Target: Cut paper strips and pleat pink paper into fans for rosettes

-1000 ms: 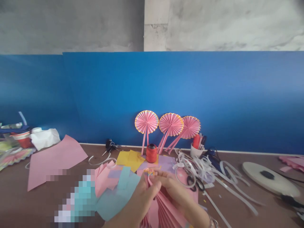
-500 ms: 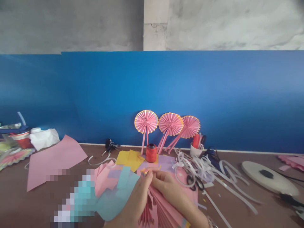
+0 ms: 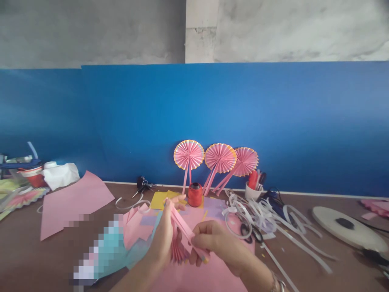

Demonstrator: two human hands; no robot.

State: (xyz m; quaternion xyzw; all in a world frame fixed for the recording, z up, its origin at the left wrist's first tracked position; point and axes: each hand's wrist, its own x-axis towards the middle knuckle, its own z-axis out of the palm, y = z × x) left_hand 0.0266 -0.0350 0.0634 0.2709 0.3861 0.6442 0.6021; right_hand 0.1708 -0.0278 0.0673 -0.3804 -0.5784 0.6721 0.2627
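Note:
A pleated pink paper fan [image 3: 183, 224] is held up between my two hands, its folds gathered into a narrow slanting strip with more pleats fanning out below. My left hand [image 3: 162, 233] supports it from the left, thumb along its upper end and fingers behind. On the right side, my right hand [image 3: 214, 239] pinches the lower part of the strip between thumb and fingers. Under both hands lies pink paper [image 3: 200, 280]. A red thread spool [image 3: 195, 196] stands just beyond the left fingertips. Part of the fan is hidden by the hands.
Several finished pink round fans [image 3: 189, 155] lean on the blue panel [image 3: 136, 105]. To the right are curled white strips [image 3: 264, 215], black-handled scissors [image 3: 252, 233], a cup of pens [image 3: 252, 190] and a white oval object [image 3: 343, 229]. Pink sheet [image 3: 75, 205] and keys [image 3: 142, 184] lie left.
The pleated fan has been turned from hanging below my hands to a slanting strip between them. My right hand has moved down and away from the left one.

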